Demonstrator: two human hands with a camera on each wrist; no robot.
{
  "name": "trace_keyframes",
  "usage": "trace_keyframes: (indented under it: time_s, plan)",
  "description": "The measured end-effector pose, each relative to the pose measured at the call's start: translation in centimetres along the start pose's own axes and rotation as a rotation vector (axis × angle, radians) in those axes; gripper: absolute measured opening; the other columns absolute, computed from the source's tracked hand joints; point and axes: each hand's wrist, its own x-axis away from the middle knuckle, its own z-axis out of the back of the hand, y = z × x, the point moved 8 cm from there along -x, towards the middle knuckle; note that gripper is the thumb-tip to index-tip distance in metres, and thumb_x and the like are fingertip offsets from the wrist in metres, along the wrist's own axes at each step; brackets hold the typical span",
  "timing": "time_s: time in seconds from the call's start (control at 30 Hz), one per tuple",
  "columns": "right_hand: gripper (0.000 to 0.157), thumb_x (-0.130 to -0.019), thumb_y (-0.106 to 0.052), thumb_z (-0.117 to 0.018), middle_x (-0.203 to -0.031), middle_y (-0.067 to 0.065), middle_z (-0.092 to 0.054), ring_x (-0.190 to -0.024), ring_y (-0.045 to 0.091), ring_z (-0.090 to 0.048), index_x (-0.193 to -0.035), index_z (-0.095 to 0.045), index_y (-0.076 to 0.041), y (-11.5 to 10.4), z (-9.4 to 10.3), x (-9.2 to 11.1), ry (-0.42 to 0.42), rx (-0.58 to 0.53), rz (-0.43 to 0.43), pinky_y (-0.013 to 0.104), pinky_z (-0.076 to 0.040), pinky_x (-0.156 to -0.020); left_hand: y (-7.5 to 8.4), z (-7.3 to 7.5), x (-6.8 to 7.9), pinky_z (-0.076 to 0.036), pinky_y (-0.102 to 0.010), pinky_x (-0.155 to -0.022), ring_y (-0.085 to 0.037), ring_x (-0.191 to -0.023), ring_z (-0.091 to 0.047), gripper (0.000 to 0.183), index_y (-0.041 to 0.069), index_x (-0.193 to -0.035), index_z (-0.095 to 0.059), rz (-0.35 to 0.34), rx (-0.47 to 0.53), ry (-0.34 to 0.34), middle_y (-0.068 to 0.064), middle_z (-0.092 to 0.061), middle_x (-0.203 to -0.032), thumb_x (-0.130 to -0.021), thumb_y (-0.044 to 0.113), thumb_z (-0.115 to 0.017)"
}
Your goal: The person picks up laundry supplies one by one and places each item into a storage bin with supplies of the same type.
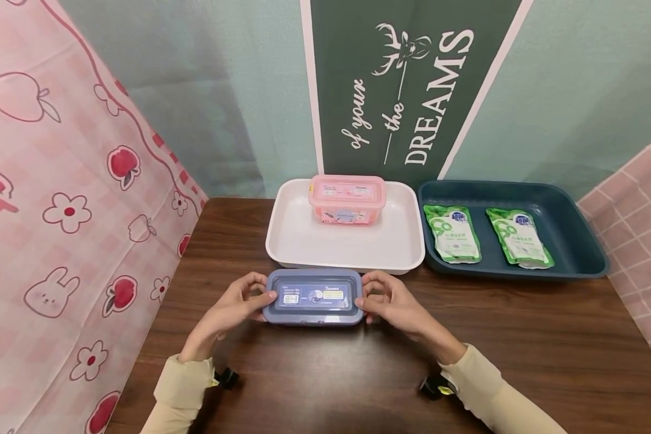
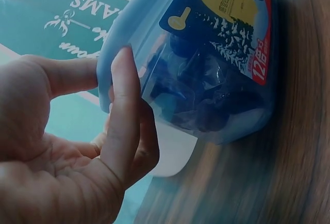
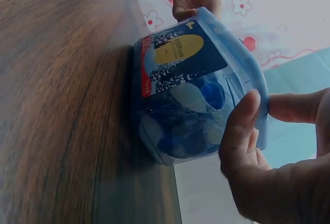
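Observation:
A clear plastic box with a blue lid sits in front of the white tray, with a label on top. Through its walls, blue and white pieces show in the left wrist view, behind a printed sticker. My left hand pinches the left end of the lid's rim between thumb and fingers. At the other end, my right hand grips the rim the same way. In the right wrist view the box is close to the wooden surface; whether its base touches cannot be told.
Behind the box is a white tray holding a pink lidded box at its back. To the right, a dark teal tray contains two green-and-white pouches. Brown wooden table lies beneath; patterned cloths hang around it.

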Motion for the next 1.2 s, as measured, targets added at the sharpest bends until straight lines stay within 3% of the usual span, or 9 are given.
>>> trace_keyframes:
  time_s: [0.37, 0.83, 1.2]
  plan:
    - [0.044, -0.097, -0.004, -0.074, -0.105, 0.009, -0.061, -0.078, 0.015, -0.07, -0.13, -0.048, 0.008, 0.2, 1.7, 1.5, 0.025, -0.009, -0.022, 0.044, -0.067, -0.073, 0.3, -2.0, -0.4, -0.066, -0.034, -0.071, -0.016, -0.081, -0.071, 0.036, -0.01, -0.129, -0.049, -0.028, 0.045, -0.034, -0.014, -0.06, -0.113, -0.103, 0.007, -0.067]
    - [0.045, -0.099, -0.006, -0.072, -0.107, 0.013, -0.059, -0.08, 0.017, -0.069, -0.131, -0.045, 0.01, -0.2, 3.1, 3.3, 0.039, 0.011, -0.016, 0.043, -0.067, -0.075, 0.5, -3.9, -0.6, -0.067, -0.035, -0.073, -0.018, -0.085, -0.072, 0.04, -0.012, -0.132, -0.048, -0.056, 0.077, -0.079, -0.02, -0.059, -0.118, -0.104, 0.009, -0.066]
    - [0.04, -0.099, -0.003, -0.07, -0.105, 0.013, -0.061, -0.081, 0.017, -0.069, -0.128, -0.046, 0.011, -1.3, 3.5, 3.9, 0.03, -0.012, 0.072, 0.041, -0.067, -0.071, 1.6, -4.4, -0.8, -0.067, -0.039, -0.072, -0.018, -0.086, -0.069, 0.035, -0.012, -0.128, -0.049, -0.072, 0.094, -0.082, -0.015, -0.06, -0.112, -0.104, 0.009, -0.064]
